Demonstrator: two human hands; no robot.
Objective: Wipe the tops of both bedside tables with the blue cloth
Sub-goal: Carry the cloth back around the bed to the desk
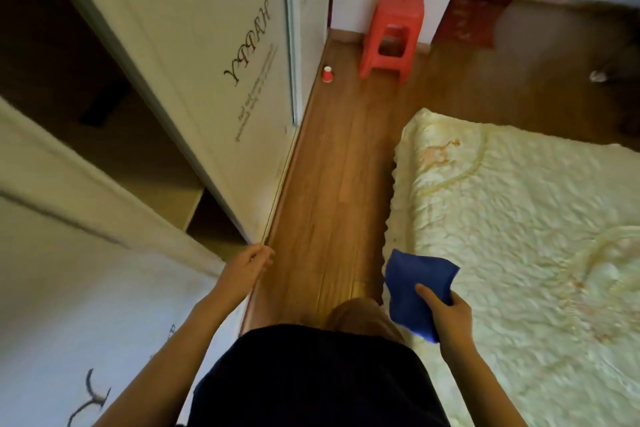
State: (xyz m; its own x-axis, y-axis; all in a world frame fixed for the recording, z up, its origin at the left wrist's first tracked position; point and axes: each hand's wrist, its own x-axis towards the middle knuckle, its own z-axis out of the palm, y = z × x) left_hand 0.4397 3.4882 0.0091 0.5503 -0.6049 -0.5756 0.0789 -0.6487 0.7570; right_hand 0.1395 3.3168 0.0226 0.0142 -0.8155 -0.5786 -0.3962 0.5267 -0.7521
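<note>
My right hand holds a folded blue cloth at waist height, over the near edge of the bed, with the thumb pressed on top of it. My left hand hangs loosely curled and holds nothing, close to the bottom edge of a white wardrobe door. No bedside table is in view. I stand on a narrow strip of wooden floor between wardrobe and bed.
A bed with a cream quilted cover fills the right side. A red plastic stool and a small red cup stand on the floor ahead by the wall. The wardrobe's dark open section lies on the left.
</note>
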